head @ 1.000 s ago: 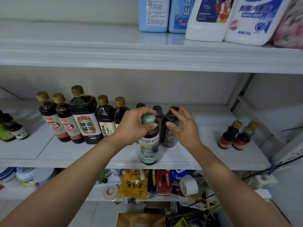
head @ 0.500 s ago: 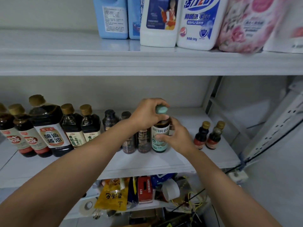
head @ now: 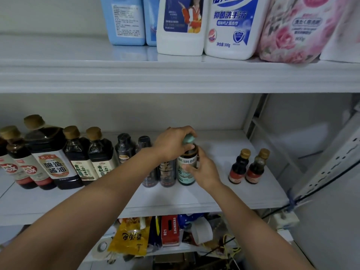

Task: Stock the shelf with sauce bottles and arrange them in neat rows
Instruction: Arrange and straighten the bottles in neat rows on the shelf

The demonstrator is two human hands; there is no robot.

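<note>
Nearest the onlooker, two bare forearms reach up from the lower corners of the view. Beneath the middle shelf [head: 58, 207], a yellow pouch [head: 129, 238], a red carton [head: 170, 229] and a white tape roll [head: 202, 230] lie packed together among loose wires.

On the middle shelf, the sauce bottle [head: 186, 172] stands upright with its base on the shelf surface, set back from the front lip and right of centre. The left hand [head: 171, 146] covers the teal cap [head: 188, 139] from above, and its grip is closed round cap and neck. The right hand [head: 203, 170] holds the body from the right side. Its thumb lies across the label, its fingers wrap behind, and its grip is closed on the glass.

Just beside the sauce bottle on its left stand dark bottles [head: 167, 172]. There appear to be three, but the left wrist hides parts of them. Further left, a row of brown-capped soy bottles [head: 52, 160] runs shoulder to shoulder to the edge of the view. To the right, well apart from the sauce bottle, two small bottles [head: 238, 166] with gold caps stand side by side.

Farthest off, the top shelf [head: 175, 76] carries blue jugs [head: 124, 22], two white soap bottles [head: 229, 26] and a pink flowered pouch [head: 292, 32].
</note>
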